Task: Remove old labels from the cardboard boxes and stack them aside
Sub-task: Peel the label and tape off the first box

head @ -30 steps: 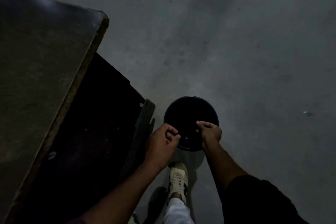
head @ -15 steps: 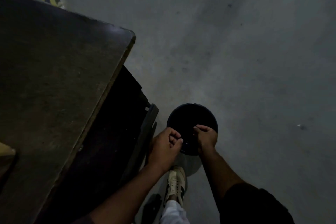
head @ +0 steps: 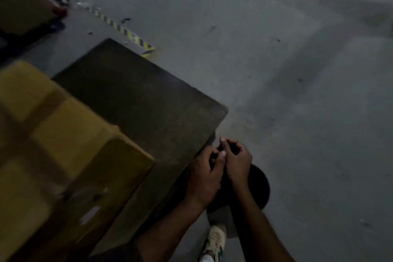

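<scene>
Closest to me I saw one pale shoe (head: 215, 240) on the grey floor (head: 297, 112). Just above it both hands were pressed together over the black bin (head: 260, 183). The left hand (head: 205, 176) had its fingers bent in, and the right hand (head: 237, 160) had its fingers curled too, touching the left one. It looked like they were rubbing or picking at something tiny, maybe a sticky bit of label, but it was too dark and small for me to tell if anything was really in them.

A second ago I was looking straight down into the bin and the hands were a little apart over its rim. Now my view had swung up and to the left, and the hands had come together. I think that meant the scrap was being dropped and I was turning back for more work.

Left of the hands sat the dark table (head: 138, 102). On it, near my left side, was a cardboard box (head: 63, 144), blurry, with a pale label (head: 90, 215) on its near side. That one was not yet peeled.

Farther off I saw striped floor tape (head: 136, 38) and another brown box (head: 23, 6) at the far left corner
</scene>
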`<state>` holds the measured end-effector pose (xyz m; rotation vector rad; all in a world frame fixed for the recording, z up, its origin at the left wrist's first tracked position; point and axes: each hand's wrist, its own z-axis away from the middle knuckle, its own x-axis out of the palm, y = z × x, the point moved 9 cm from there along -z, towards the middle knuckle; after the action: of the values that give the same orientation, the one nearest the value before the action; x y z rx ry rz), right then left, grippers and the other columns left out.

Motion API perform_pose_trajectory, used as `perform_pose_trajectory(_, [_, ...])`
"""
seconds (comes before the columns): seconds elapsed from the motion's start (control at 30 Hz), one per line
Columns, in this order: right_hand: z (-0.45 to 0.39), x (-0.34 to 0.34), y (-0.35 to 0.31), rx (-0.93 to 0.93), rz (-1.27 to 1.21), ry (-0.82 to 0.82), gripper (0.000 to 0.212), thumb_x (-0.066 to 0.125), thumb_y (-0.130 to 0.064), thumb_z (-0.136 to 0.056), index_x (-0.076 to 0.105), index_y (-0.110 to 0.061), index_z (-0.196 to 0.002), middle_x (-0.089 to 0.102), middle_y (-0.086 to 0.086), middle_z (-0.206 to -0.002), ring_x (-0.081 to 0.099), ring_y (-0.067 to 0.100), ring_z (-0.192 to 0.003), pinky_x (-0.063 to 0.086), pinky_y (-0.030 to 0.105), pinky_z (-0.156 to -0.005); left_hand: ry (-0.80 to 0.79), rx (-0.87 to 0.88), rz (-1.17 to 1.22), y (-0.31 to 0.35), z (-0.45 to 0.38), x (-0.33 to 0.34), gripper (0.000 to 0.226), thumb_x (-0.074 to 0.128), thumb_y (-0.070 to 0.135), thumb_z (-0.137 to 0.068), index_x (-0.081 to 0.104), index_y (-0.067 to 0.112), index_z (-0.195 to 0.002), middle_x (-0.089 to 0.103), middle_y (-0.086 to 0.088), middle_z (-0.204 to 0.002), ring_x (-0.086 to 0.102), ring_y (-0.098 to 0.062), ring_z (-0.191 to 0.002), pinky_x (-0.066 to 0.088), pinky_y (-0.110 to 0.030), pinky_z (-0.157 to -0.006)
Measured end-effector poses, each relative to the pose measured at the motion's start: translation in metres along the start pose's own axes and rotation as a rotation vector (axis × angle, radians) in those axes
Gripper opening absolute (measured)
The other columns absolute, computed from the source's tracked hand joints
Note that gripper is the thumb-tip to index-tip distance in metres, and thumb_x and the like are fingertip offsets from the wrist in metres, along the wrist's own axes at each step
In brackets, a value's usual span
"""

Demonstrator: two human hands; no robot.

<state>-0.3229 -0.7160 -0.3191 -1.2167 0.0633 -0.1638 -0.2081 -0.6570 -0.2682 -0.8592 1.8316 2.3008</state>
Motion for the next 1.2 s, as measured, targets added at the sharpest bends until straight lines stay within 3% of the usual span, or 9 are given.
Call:
perform_pose_trajectory(0.1, [0.037,0.051,-0.063,-0.084,-0.002,-0.153,0.014,0.071,-0.008,-0.088,0.072,-0.021,-0.082,0.072,-0.008,-0.072,0.064,0.004,-0.068,0.051,0.018,-0.066,0.072,0.059,0.011,0.051,0.014,-0.070,0.036,0.048,0.058,-0.088,0.059,0.023,-0.086,0.066,0.004,-0.075,0.062,-0.004,-0.069,0.052,-0.035,-0.064])
perform_pose_trajectory(0.23, [0.102,0.132,-0.134,-0.239,0.023,-0.427,0.010,0.063,0.001,-0.090,0.070,-0.002,-0.095,0.069,0.001,-0.080,0.062,-0.007,-0.065,0.048,0.010,-0.063,0.243,0.143,0.070,0.092,0.031,-0.168,0.023,0.055,0.046,-0.092,0.058,0.025,-0.083,0.064,0.007,-0.075,0.063,-0.005,-0.072,0.051,-0.027,-0.063])
perform_pose_trajectory(0.37, [0.168,0.208,-0.166,-0.364,0.087,-0.645,0.010,0.063,-0.002,-0.088,0.071,-0.002,-0.095,0.070,0.010,-0.082,0.066,0.005,-0.070,0.053,0.017,-0.062,0.430,0.184,-0.003,0.092,0.054,-0.263,0.019,0.057,0.042,-0.094,0.054,0.030,-0.079,0.060,0.012,-0.072,0.060,-0.001,-0.072,0.050,-0.026,-0.063])
perform_pose_trajectory(0.5, [0.220,0.281,-0.153,-0.463,0.297,-0.849,0.011,0.064,-0.016,-0.084,0.074,-0.018,-0.088,0.074,-0.003,-0.078,0.069,0.007,-0.071,0.053,0.022,-0.065,0.583,0.138,-0.058,0.051,0.080,-0.349,0.022,0.055,0.049,-0.091,0.059,0.027,-0.087,0.066,0.009,-0.083,0.063,-0.005,-0.080,0.053,-0.032,-0.070])
perform_pose_trajectory(0.6, [0.255,0.324,-0.135,-0.603,0.501,-0.946,0.015,0.067,-0.013,-0.089,0.074,-0.011,-0.102,0.075,0.002,-0.097,0.066,0.000,-0.079,0.047,0.008,-0.072,0.715,0.078,-0.189,0.002,0.099,-0.402,0.017,0.064,0.040,-0.083,0.057,0.027,-0.091,0.060,0.008,-0.094,0.058,-0.013,-0.092,0.051,-0.036,-0.077])
perform_pose_trajectory(0.67, [0.275,0.349,-0.113,-0.708,0.664,-1.005,0.023,0.065,-0.016,-0.092,0.071,-0.008,-0.113,0.071,0.008,-0.111,0.065,0.008,-0.095,0.048,0.012,-0.081,0.778,-0.046,-0.272,-0.043,0.111,-0.430,0.033,0.074,0.032,-0.077,0.055,0.022,-0.103,0.054,0.000,-0.109,0.052,-0.021,-0.105,0.045,-0.032,-0.085])
perform_pose_trajectory(0.73, [0.292,0.369,-0.090,-0.938,0.957,-1.008,0.032,0.061,-0.029,-0.095,0.065,-0.015,-0.123,0.062,0.007,-0.128,0.056,0.023,-0.115,0.043,0.032,-0.094,0.782,-0.182,-0.266,-0.084,0.118,-0.447,0.056,0.077,0.036,-0.075,0.051,0.021,-0.122,0.046,-0.005,-0.126,0.046,-0.023,-0.118,0.039,-0.030,-0.093])
perform_pose_trajectory(0.87, [0.311,0.388,-0.068,-1.185,1.201,-0.978,0.052,0.046,-0.046,-0.099,0.041,-0.028,-0.147,0.037,-0.002,-0.152,0.030,0.026,-0.140,0.027,0.042,-0.107,0.664,-0.316,-0.044,-0.128,0.111,-0.451,0.078,0.064,0.051,-0.084,0.031,0.020,-0.148,0.030,-0.007,-0.151,0.035,-0.024,-0.136,0.036,-0.037,-0.104])
perform_pose_trajectory(1.2, [0.300,0.426,-0.069,-1.246,1.388,-0.892,0.055,0.040,-0.059,-0.094,0.030,-0.044,-0.146,0.038,0.002,-0.140,0.035,0.029,-0.127,0.034,0.046,-0.094,0.650,-0.399,0.078,-0.135,0.087,-0.462,0.070,0.051,0.048,-0.094,0.021,0.022,-0.152,0.021,-0.008,-0.158,0.029,-0.028,-0.141,0.035,-0.040,-0.106])
